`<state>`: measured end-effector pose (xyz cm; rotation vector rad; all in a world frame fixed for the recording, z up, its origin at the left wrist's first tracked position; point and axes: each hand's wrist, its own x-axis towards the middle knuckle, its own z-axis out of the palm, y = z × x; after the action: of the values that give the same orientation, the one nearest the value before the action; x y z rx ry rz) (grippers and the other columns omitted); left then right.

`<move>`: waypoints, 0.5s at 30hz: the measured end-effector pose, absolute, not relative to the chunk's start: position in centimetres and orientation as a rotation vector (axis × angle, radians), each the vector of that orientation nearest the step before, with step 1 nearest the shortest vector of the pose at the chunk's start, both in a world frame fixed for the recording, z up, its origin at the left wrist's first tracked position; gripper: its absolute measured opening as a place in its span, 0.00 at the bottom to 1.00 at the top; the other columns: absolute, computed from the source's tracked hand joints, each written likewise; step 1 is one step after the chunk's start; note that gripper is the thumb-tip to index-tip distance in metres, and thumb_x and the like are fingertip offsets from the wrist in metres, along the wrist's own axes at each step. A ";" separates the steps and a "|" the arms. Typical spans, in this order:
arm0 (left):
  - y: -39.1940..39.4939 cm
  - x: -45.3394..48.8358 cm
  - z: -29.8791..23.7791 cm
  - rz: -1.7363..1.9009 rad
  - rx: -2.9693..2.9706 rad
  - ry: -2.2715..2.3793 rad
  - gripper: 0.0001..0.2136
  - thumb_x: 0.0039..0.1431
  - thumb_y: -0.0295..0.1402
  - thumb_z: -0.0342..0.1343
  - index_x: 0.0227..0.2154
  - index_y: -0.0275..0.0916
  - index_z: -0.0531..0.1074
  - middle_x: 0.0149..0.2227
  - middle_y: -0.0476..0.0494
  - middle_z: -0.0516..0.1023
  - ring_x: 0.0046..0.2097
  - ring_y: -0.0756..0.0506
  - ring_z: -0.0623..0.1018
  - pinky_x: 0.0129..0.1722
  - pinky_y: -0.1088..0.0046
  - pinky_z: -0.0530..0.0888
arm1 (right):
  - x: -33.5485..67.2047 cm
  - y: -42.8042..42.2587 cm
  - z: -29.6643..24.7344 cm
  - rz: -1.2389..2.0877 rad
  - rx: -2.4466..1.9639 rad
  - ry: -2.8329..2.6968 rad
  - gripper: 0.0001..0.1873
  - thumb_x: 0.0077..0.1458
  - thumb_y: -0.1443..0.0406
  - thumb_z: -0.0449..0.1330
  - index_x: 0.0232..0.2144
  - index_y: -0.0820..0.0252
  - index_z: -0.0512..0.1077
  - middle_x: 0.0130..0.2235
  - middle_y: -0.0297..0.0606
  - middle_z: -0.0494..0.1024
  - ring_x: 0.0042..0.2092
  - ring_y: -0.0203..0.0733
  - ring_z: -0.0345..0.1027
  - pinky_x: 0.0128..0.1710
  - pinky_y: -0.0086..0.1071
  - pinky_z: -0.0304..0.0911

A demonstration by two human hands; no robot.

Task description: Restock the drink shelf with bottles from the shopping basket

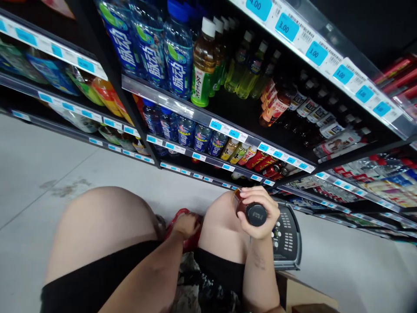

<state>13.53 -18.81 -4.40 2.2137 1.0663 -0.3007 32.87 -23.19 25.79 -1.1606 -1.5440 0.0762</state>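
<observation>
My right hand (260, 213) is wrapped round a dark drink bottle with a black cap (256, 214), held over my right knee in front of the drinks shelves. My left hand (186, 224) reaches down between my knees, fingers curled on something red (177, 219); what the red thing is I cannot make out. I am crouching, both bare knees in view.
Black store shelves (195, 111) with blue price tags hold blue water bottles (177, 56), green tea bottles (203, 65) and dark drinks (312, 113). A grey plastic basket (286, 239) stands on the floor by my right knee. Pale tiled floor (39, 174) lies left.
</observation>
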 end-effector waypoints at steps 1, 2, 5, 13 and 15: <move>-18.9 13.5 -4.3 -0.306 2.213 1.075 0.15 0.64 0.36 0.52 0.47 0.37 0.78 0.52 0.31 0.81 0.55 0.35 0.78 0.56 0.60 0.71 | 32.8 -23.1 25.6 0.039 -1.182 -1.533 0.07 0.49 0.64 0.67 0.34 0.54 0.76 0.34 0.40 0.83 0.38 0.53 0.80 0.38 0.48 0.77; -18.9 13.5 -4.1 -0.312 2.213 1.086 0.15 0.64 0.35 0.51 0.47 0.37 0.78 0.52 0.31 0.81 0.55 0.35 0.78 0.56 0.59 0.71 | 32.7 -23.1 25.3 -0.008 -1.208 -1.508 0.07 0.49 0.64 0.66 0.34 0.55 0.76 0.34 0.40 0.83 0.38 0.53 0.80 0.38 0.48 0.77; -19.0 13.5 -3.7 -0.324 2.214 1.119 0.15 0.64 0.34 0.49 0.47 0.36 0.78 0.51 0.30 0.80 0.55 0.34 0.78 0.55 0.59 0.72 | 32.9 -23.2 25.6 -0.151 -1.249 -1.379 0.06 0.51 0.65 0.66 0.35 0.56 0.76 0.35 0.40 0.82 0.38 0.53 0.79 0.38 0.49 0.76; -19.2 13.3 -3.8 -0.388 2.164 1.160 0.18 0.65 0.36 0.47 0.48 0.36 0.78 0.52 0.28 0.80 0.56 0.32 0.79 0.55 0.56 0.72 | 33.8 -23.5 37.5 -0.369 -1.193 -1.371 0.08 0.49 0.59 0.70 0.33 0.52 0.77 0.32 0.41 0.78 0.38 0.56 0.77 0.39 0.55 0.74; -19.1 13.1 -4.1 -0.403 2.154 1.148 0.19 0.64 0.36 0.47 0.49 0.38 0.79 0.52 0.29 0.81 0.56 0.32 0.79 0.56 0.55 0.73 | 34.1 -22.6 39.4 -0.412 -1.201 -1.388 0.10 0.49 0.56 0.71 0.32 0.50 0.77 0.32 0.42 0.77 0.38 0.58 0.76 0.40 0.56 0.74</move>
<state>13.13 -19.08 -4.06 2.1542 1.1480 -0.4029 34.14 -22.57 39.40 -1.2009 -1.3876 -0.4116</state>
